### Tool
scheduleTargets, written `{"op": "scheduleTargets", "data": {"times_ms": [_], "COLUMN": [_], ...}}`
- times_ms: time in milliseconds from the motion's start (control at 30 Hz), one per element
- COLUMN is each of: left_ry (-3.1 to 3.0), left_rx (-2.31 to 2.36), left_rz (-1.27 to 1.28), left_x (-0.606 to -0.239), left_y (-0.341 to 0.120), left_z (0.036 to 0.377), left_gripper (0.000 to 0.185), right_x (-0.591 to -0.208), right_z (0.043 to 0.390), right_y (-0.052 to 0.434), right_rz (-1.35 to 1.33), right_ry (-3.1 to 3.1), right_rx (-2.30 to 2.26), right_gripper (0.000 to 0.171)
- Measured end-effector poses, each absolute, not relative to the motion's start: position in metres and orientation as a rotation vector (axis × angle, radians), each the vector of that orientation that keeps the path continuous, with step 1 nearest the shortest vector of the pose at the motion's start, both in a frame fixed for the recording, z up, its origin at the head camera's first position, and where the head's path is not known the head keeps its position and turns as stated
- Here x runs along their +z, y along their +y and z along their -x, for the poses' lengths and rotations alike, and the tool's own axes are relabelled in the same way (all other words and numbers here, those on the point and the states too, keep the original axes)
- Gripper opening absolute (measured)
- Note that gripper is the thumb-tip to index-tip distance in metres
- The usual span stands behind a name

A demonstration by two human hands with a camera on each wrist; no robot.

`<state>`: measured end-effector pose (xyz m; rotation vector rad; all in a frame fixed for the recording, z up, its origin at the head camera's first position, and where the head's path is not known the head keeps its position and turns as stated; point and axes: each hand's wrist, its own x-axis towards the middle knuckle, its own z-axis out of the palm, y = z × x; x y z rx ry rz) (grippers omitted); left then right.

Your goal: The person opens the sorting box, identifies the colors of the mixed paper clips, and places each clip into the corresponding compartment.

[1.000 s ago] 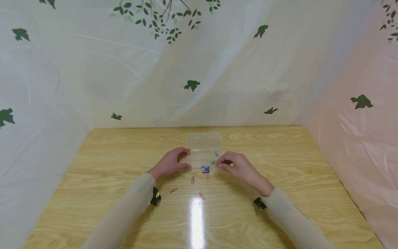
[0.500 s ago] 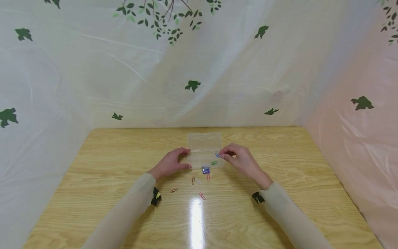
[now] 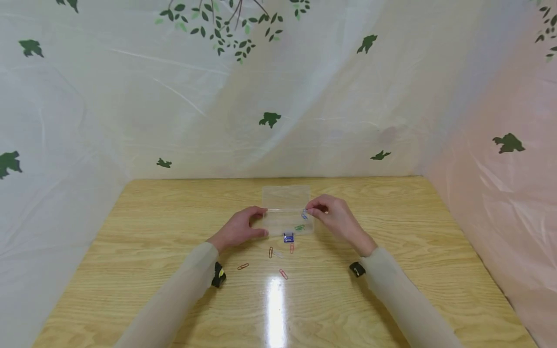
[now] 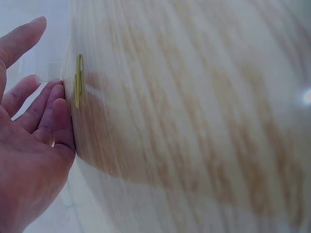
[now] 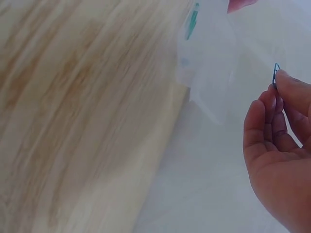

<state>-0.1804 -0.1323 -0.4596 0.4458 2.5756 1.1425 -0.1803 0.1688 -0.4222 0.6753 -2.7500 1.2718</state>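
A clear plastic box (image 3: pixel 283 223) lies open in the middle of the table, its lid (image 3: pixel 285 196) folded back. My left hand (image 3: pixel 241 227) grips the box's left end, with thumb and fingers around it, and its fingers (image 4: pixel 56 116) press the wall by a yellow clip (image 4: pixel 77 87). My right hand (image 3: pixel 310 211) is at the box's far right corner and pinches a blue paper clip (image 3: pixel 304 215) (image 5: pixel 276 73) between thumb and fingertips (image 5: pixel 286 85). A green clip (image 3: pixel 299 227) (image 5: pixel 193 22) lies inside the box.
A small blue clasp (image 3: pixel 288 237) sits at the box's front edge. Several loose paper clips lie on the wooden table (image 3: pixel 152 232) in front of the box, among them an orange paper clip (image 3: pixel 242 266) and a red paper clip (image 3: pixel 283 273). Plastic sheeting with leaf prints walls the table's sides.
My right hand has moved away from me, from the box's front right corner to its far right corner, and now pinches the blue clip. The left hand and box have stayed put.
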Motion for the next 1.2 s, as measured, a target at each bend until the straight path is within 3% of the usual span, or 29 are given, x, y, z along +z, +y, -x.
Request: {"op": "scheduleTargets", "data": {"times_ms": [1200], "left_ry": [2.556], "left_rx": [1.167], "left_rz": [-0.454], "left_x": [-0.462], "left_y": [-0.135], "left_z": [0.187], "left_gripper": [0.065], "right_x": [-0.442], "right_z": [0.208], "right_y": [0.16], "right_rz": [-0.602], "right_ry": [-3.003], "right_rx": [1.138], "right_gripper": [0.009]}}
